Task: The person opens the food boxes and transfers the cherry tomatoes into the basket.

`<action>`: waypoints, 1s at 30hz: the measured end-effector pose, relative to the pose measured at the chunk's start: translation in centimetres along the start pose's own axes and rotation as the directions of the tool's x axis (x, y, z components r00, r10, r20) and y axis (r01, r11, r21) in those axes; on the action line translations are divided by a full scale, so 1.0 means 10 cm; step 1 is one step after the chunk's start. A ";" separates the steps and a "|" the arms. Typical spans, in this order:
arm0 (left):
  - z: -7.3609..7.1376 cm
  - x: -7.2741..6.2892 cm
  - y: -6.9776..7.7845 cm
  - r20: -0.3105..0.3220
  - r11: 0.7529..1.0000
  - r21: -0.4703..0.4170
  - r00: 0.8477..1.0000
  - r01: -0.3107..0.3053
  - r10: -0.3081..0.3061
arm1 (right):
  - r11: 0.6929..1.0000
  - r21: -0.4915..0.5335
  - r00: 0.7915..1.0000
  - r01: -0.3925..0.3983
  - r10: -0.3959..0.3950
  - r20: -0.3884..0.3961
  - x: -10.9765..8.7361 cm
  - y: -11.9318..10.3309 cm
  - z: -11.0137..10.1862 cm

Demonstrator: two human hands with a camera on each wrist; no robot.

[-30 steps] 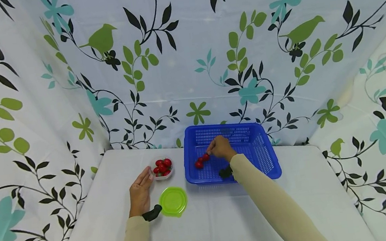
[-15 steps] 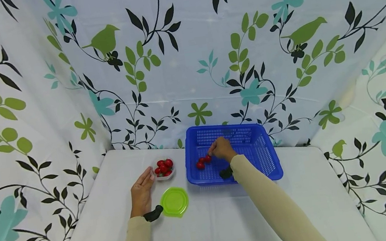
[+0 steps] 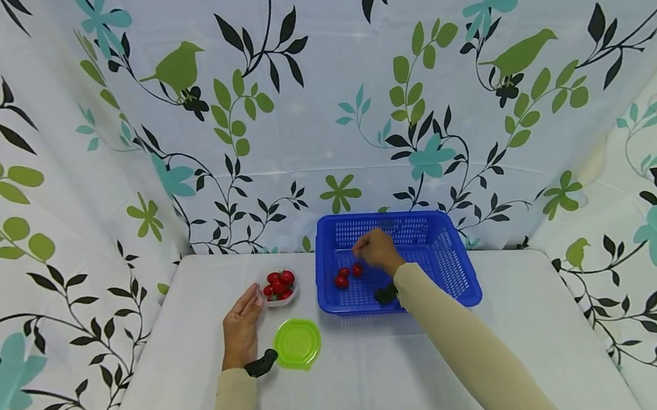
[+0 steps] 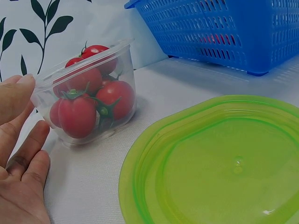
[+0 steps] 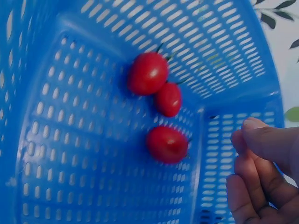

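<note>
My left hand (image 3: 240, 331) is beside a small clear plastic container (image 4: 51, 81) of several red cherry tomatoes (image 4: 78, 116), its upper fingertips right at the rim and its other fingers loosely extended. A green lid (image 3: 297, 343) lies flat on the table just in front of the container. Inside the blue basket (image 3: 321, 261), my right hand (image 3: 376, 252) hovers with relaxed, bent fingers and nothing between them. Three tomatoes lie on the basket floor to its left; the nearest tomato (image 5: 167, 144) sits apart from the fingertips, close to the other two (image 5: 148, 73).
A white cloth covers the table (image 3: 341, 397). Behind it hangs a patterned curtain (image 3: 317, 116) with leaves and birds, close to the basket's back edge. The basket's raised walls surround my right hand.
My right hand has let go of a tomato, which now rests on the basket floor, and the fingers have lifted slightly away from it. The left hand stays at the container.
</note>
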State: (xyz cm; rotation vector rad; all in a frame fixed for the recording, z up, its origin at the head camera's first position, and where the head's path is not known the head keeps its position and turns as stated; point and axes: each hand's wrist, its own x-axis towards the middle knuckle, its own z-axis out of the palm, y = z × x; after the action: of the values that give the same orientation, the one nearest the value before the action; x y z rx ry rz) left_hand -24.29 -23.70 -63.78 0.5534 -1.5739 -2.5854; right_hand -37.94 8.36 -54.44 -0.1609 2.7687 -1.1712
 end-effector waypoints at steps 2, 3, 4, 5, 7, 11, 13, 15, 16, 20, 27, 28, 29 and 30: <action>0.00 0.00 0.00 0.003 1.000 0.004 1.000 0.004 -0.004 | 0.999 0.012 0.999 0.032 -0.032 -0.020 -0.03 -0.07 -0.02; -0.01 0.00 0.01 0.005 1.000 0.006 1.000 0.005 -0.005 | 0.999 0.022 0.998 0.048 -0.047 -0.029 -0.05 -0.11 -0.03; -0.01 0.00 0.01 0.006 1.000 0.010 1.000 0.003 -0.004 | 0.997 0.037 0.997 0.064 -0.063 -0.037 -0.06 -0.16 -0.04; -0.01 0.00 0.01 0.007 1.000 0.012 1.000 0.001 -0.001 | 0.995 0.054 0.996 0.079 -0.077 -0.044 -0.08 -0.20 -0.05; -0.01 0.00 0.02 0.004 1.000 0.017 1.000 -0.007 0.007 | 0.991 0.087 0.994 0.099 -0.095 -0.054 -0.10 -0.27 -0.05; 0.00 -0.01 0.03 0.005 1.000 0.023 1.000 -0.017 0.017 | 0.987 0.112 0.992 0.114 -0.107 -0.064 -0.11 -0.41 -0.02; 0.01 -0.02 0.03 0.005 1.000 0.028 1.000 -0.013 0.013 | 0.988 0.109 0.992 0.113 -0.106 -0.063 -0.11 -0.47 0.00; 0.02 -0.02 0.03 0.007 0.999 0.031 1.000 -0.007 0.007 | 0.986 0.117 0.992 0.119 -0.113 -0.059 -0.13 -0.54 0.03; 0.02 -0.02 0.03 0.004 1.000 0.030 1.000 -0.004 0.004 | 0.985 0.118 0.991 0.123 -0.117 -0.057 -0.13 -0.58 0.04; 0.03 -0.02 0.03 0.002 1.000 0.027 1.000 -0.001 0.001 | 0.979 0.133 0.988 0.151 -0.147 -0.042 -0.17 -0.71 0.12; 0.02 -0.03 0.02 0.004 1.000 0.014 1.000 -0.012 0.012 | 0.974 0.129 0.983 0.184 -0.185 -0.007 -0.24 -0.91 0.32; 0.02 -0.03 0.02 0.006 1.000 0.012 1.000 -0.014 0.014 | 0.974 0.128 0.982 0.185 -0.186 0.000 -0.25 -0.94 0.34; 0.02 -0.03 0.02 0.005 1.000 0.008 1.000 -0.016 0.016 | 0.974 0.126 0.982 0.186 -0.188 0.005 -0.26 -0.97 0.38; 0.01 -0.03 0.02 0.009 1.000 0.006 1.000 -0.017 0.017 | 0.974 0.128 0.982 0.188 -0.190 0.010 -0.27 -0.99 0.41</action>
State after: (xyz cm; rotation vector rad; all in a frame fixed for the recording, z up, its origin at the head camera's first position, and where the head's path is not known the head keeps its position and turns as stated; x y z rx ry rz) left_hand -24.05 -23.60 -63.49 0.5268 -1.5832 -2.5754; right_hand -34.15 -1.01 -49.91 -0.4297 2.6977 -1.3754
